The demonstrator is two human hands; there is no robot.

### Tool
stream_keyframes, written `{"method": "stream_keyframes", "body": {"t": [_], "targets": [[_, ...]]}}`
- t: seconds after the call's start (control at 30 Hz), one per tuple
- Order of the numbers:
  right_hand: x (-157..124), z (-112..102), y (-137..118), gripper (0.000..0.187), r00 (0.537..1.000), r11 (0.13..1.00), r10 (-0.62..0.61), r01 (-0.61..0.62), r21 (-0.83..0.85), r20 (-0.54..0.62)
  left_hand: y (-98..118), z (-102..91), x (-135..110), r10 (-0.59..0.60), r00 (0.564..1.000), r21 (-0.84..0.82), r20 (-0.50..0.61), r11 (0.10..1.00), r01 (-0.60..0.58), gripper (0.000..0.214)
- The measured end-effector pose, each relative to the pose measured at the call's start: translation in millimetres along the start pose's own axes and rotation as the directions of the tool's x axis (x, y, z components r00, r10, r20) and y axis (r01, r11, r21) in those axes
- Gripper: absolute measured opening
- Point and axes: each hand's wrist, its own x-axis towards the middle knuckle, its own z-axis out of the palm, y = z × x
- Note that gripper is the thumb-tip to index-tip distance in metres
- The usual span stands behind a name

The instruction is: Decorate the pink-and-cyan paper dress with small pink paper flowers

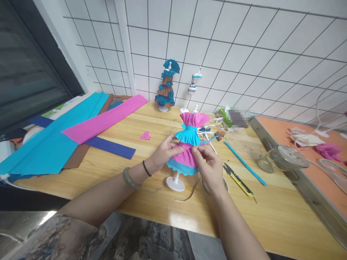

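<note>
A small mannequin on a white stand (pixel 175 183) wears a paper dress (pixel 190 135) with a pink top, a blue pleated middle tier and a pink skirt edged in blue. My left hand (pixel 163 153) pinches the left side of the skirt just under the blue tier. My right hand (pixel 210 167) pinches the skirt from the right front. Both hands have fingers closed on the paper. A green bangle and a black band sit on my left wrist.
Blue, pink, dark blue and brown crepe sheets (pixel 67 133) lie at the left. Two more mannequins (pixel 166 86) stand by the tiled wall. Yellow snips (pixel 238 180), a blue strip (pixel 245 164), a clear lid and an orange tray (pixel 311 155) lie to the right.
</note>
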Motion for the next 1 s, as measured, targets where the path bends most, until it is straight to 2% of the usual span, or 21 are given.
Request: {"method": "stream_keyframes", "body": {"t": [0.3, 0.53, 0.67, 1.0], "targets": [[-1.5, -0.7, -5.7, 0.021, 1.0, 1.0, -0.012, 0.012, -0.021, 0.014, 2.8, 3.1, 1.4, 0.024, 0.998, -0.048, -0.056, 0.998, -0.026, 0.041], [-2.4, 0.4, -13.7, 0.016, 0.987, 0.984, -0.151, 0.156, -0.086, 0.061, 5.0, 2.4, 2.3, 0.06, 0.995, -0.069, -0.076, 0.995, -0.065, 0.031], [-2.5, 1.1, -13.6, 0.015, 0.98, 0.976, -0.184, 0.192, -0.107, 0.073, 6.0, -0.1, 3.0, 0.065, 0.993, -0.043, -0.094, 0.997, -0.069, 0.028], [-1.0, -2.0, -12.3, 0.017, 0.986, 0.977, -0.161, 0.165, -0.132, 0.046, 9.9, 0.6, 1.6, 0.022, 1.0, -0.071, -0.004, 0.997, -0.022, 0.037]]}}
